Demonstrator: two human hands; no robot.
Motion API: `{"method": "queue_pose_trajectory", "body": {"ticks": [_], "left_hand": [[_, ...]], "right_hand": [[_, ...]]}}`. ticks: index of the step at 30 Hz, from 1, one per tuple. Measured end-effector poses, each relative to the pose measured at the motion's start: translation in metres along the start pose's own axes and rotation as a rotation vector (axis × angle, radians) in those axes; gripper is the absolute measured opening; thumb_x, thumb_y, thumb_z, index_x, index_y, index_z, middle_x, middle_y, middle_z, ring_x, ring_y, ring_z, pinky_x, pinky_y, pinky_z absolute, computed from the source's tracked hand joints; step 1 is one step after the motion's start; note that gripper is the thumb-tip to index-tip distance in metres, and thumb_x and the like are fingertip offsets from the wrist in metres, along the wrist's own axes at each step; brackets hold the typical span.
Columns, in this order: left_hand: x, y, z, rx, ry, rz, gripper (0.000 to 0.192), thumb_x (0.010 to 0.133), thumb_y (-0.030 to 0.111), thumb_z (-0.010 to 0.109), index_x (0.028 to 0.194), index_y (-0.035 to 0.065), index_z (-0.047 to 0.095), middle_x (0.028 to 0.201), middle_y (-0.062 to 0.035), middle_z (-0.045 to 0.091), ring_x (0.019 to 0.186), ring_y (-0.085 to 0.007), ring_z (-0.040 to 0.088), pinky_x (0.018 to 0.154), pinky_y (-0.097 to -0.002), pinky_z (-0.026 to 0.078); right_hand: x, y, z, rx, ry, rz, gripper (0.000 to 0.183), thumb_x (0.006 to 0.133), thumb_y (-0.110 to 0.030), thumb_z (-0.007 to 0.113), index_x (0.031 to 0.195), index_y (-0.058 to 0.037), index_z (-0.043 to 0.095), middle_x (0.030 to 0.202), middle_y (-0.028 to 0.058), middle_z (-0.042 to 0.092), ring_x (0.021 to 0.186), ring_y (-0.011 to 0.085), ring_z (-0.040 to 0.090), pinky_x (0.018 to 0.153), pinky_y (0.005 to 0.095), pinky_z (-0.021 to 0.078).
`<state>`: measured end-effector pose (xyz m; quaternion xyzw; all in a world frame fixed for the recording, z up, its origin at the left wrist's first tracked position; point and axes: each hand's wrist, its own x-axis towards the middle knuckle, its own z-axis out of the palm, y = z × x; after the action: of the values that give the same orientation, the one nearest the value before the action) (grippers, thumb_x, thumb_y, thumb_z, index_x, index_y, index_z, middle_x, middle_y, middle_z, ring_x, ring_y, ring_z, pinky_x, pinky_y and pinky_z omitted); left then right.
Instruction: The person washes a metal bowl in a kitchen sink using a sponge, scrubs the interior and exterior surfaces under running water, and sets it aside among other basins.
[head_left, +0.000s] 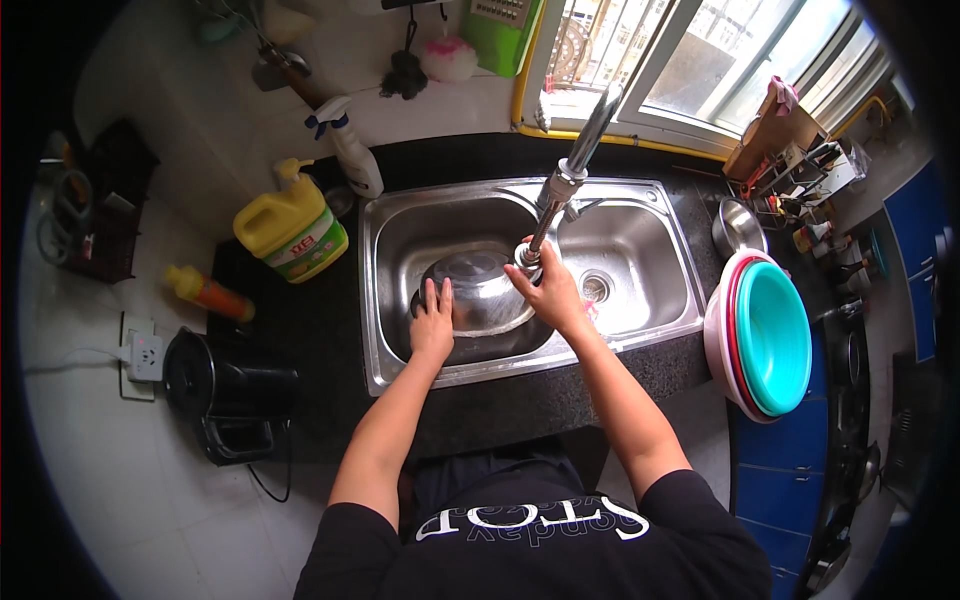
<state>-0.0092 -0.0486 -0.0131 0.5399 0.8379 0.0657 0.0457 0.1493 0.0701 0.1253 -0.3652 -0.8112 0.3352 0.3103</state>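
Note:
A double-bowl stainless steel sink (465, 379) lies before me. In its left basin a shiny metal bowl (480, 300) is turned with its round base upward. My left hand (433, 324) holds the bowl's near left side, fingers flat on the outer wall and thumb hidden. Above the bowl's right side, my right hand (555, 292) grips the faucet's spray head (528, 256), at the lower end of a flexible metal hose (546, 225). Whether water is running I cannot tell. The hose hangs from the chrome faucet spout (595, 127).
A yellow detergent jug (292, 221), a white spray bottle (354, 154) and a black electric kettle (232, 382) stand left of the sink. Nested plastic basins (772, 337) overhang the counter's right edge, near a small steel bowl (739, 227). The right basin has a drain (597, 286).

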Motion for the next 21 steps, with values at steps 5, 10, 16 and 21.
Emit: {"method": "queue_pose_trajectory", "body": {"ticks": [5, 10, 16, 21], "left_hand": [[0.006, 0.002, -0.01, 0.004, -0.044, 0.014, 0.095, 0.066, -0.001, 0.061, 0.142, 0.0182, 0.007, 0.145, -0.0188, 0.014, 0.097, -0.0371, 0.055, 0.079, -0.0397, 0.05], [0.006, 0.003, -0.007, -0.028, -0.001, 0.021, 0.085, 0.073, 0.005, 0.057, 0.143, 0.0181, 0.01, 0.145, -0.0194, 0.015, 0.091, -0.0363, 0.056, 0.074, -0.0395, 0.051], [-0.004, -0.001, 0.006, -0.001, 0.02, 0.04, 0.078, 0.077, 0.005, 0.053, 0.142, 0.0195, 0.012, 0.144, -0.0192, 0.016, 0.093, -0.0364, 0.056, 0.073, -0.0406, 0.052], [-0.005, -0.003, 0.012, 0.057, 0.038, 0.076, 0.072, 0.081, 0.009, 0.049, 0.142, 0.0226, 0.014, 0.145, -0.0179, 0.016, 0.097, -0.0369, 0.054, 0.074, -0.0396, 0.052]], "right_hand": [[0.004, -0.005, 0.011, 0.134, -0.024, -0.02, 0.046, 0.08, -0.026, 0.067, 0.117, -0.0084, 0.046, 0.087, 0.0078, 0.058, 0.079, 0.0165, 0.057, 0.073, 0.0295, 0.0455], [0.011, 0.001, 0.021, 0.237, -0.004, 0.004, 0.047, 0.079, -0.027, 0.068, 0.117, -0.0091, 0.046, 0.088, 0.0089, 0.058, 0.081, 0.0185, 0.058, 0.075, 0.03, 0.0458], [0.004, 0.04, 0.024, 0.54, 0.012, 0.039, 0.076, 0.074, -0.013, 0.073, 0.133, -0.0056, 0.026, 0.105, 0.0084, 0.052, 0.087, 0.0149, 0.057, 0.079, 0.0282, 0.0457], [-0.008, 0.08, 0.052, 0.925, 0.038, 0.476, 0.053, 0.079, -0.011, 0.065, 0.123, -0.0045, 0.035, 0.106, 0.0117, 0.052, 0.097, 0.021, 0.055, 0.081, 0.0346, 0.0484]]}}
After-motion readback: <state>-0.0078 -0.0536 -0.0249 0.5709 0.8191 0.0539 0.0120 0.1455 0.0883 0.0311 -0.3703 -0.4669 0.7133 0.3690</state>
